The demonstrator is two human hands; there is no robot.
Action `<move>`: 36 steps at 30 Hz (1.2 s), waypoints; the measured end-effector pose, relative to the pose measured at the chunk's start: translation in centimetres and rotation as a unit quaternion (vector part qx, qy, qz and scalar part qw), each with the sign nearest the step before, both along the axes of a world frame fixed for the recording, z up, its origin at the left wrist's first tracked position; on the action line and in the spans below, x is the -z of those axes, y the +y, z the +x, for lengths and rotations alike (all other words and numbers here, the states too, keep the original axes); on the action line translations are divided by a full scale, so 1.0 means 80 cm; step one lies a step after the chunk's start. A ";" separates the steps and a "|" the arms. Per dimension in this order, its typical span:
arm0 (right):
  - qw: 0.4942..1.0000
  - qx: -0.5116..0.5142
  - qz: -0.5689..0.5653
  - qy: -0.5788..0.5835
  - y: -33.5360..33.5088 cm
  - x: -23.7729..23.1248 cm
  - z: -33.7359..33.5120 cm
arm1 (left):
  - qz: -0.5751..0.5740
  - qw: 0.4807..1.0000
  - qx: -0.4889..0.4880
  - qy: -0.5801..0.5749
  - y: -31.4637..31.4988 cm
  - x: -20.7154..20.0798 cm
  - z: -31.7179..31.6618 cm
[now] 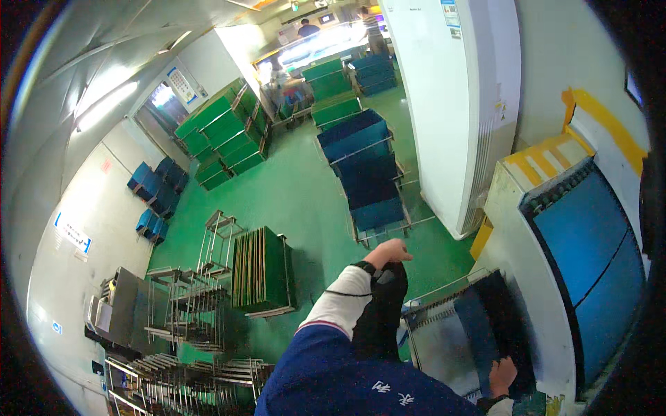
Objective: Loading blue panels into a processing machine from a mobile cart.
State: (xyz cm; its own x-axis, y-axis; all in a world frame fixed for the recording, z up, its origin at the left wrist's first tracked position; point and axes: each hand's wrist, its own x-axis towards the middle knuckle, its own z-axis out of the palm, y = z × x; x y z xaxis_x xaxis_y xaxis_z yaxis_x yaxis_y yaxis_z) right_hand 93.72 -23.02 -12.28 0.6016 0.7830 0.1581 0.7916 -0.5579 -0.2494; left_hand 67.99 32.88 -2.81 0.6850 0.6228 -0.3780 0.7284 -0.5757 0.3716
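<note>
My left hand [389,254] is stretched forward at the end of a white and blue sleeve, a black band at its wrist, just above my dark trouser leg. It holds nothing visible, and its fingers point right. Lower right, my right hand [503,376] is closed at the edge of a dark blue panel [478,333]. This panel sits in a metal-framed rack [431,340] with a row of slots along its rim. A darker upright panel stands on its right. The right fingertips are small and partly hidden.
A blue-topped machine [583,236] with yellow edging stands to my right, behind it a tall white cabinet [444,104]. Ahead are carts with dark blue panels [374,213]. Left are a rack of green boards [260,270], metal frames [187,305] and stacked green bins [222,132]. People work far back.
</note>
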 end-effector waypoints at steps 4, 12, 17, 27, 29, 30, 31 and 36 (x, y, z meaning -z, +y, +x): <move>0.996 0.028 -0.049 0.067 -0.003 0.000 0.007 | -0.050 0.998 -0.035 -0.003 -0.016 -0.015 -0.008; 0.999 -0.015 -0.035 0.023 -0.008 0.003 0.004 | -0.094 0.995 -0.006 -0.022 -0.002 0.000 -0.005; 0.999 -0.010 -0.013 0.034 -0.001 0.001 0.009 | -0.265 0.958 -0.058 -0.089 0.001 -0.024 -0.025; 0.994 0.017 -0.104 0.033 -0.001 -0.003 0.015 | -0.515 0.643 -0.289 -0.487 -0.155 -0.018 -0.158; 0.983 0.033 -0.170 0.060 -0.002 -0.001 0.017 | -0.572 0.604 -0.309 -0.462 -0.165 0.016 -0.183; 0.989 0.028 -0.137 0.042 0.000 -0.001 0.017 | -0.595 0.583 -0.321 -0.449 -0.171 0.032 -0.202; 0.994 0.024 -0.105 0.026 -0.003 -0.002 0.012 | -0.620 0.563 -0.334 -0.433 -0.175 0.050 -0.219; 0.988 0.032 -0.128 0.078 0.009 -0.027 0.001 | -0.508 0.772 -0.331 -0.192 -0.108 0.045 -0.214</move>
State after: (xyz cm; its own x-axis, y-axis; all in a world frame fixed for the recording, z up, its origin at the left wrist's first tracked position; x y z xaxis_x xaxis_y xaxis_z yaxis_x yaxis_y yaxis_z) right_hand 93.81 -22.31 -10.10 0.6523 0.7450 -0.1395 0.7157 -0.6660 -0.2104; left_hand 50.91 24.24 -6.41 0.5265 0.4006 -0.7499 0.4614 0.6062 0.6478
